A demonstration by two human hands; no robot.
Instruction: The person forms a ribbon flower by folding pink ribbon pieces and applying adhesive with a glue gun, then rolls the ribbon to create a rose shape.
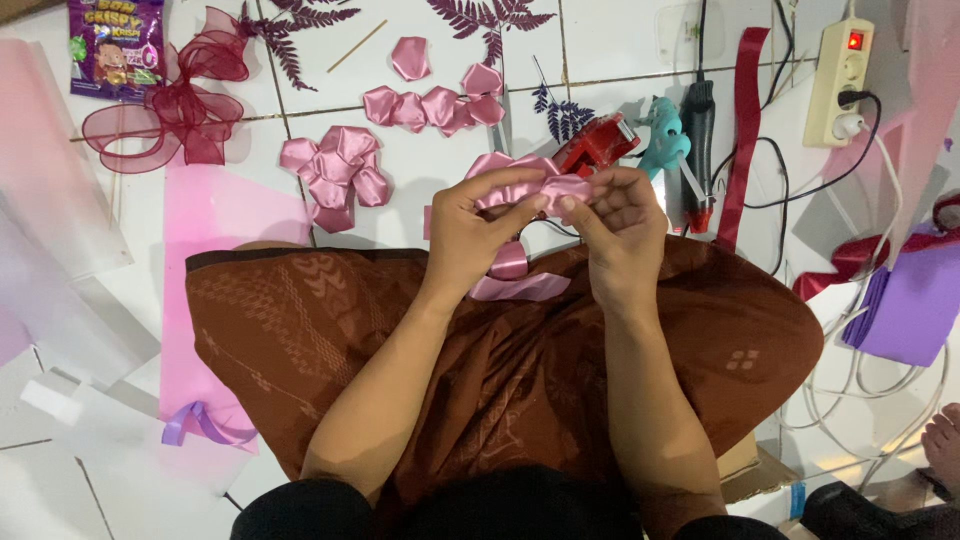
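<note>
Both hands meet at frame center over lap: L hand (480, 225) & R hand (622, 222) each pinch the pink ribbon (530, 188) btwn fingertips, its length running left-right, loose tail hanging toward lap.

Purple snack packet (115, 45), floor, top-left corner.

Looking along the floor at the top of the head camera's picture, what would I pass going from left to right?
Snack packet → dark red mesh bow → pile of pink satin petals → red tape dispenser → teal glue gun → black glue gun → red ribbon strip → white power strip.
</note>
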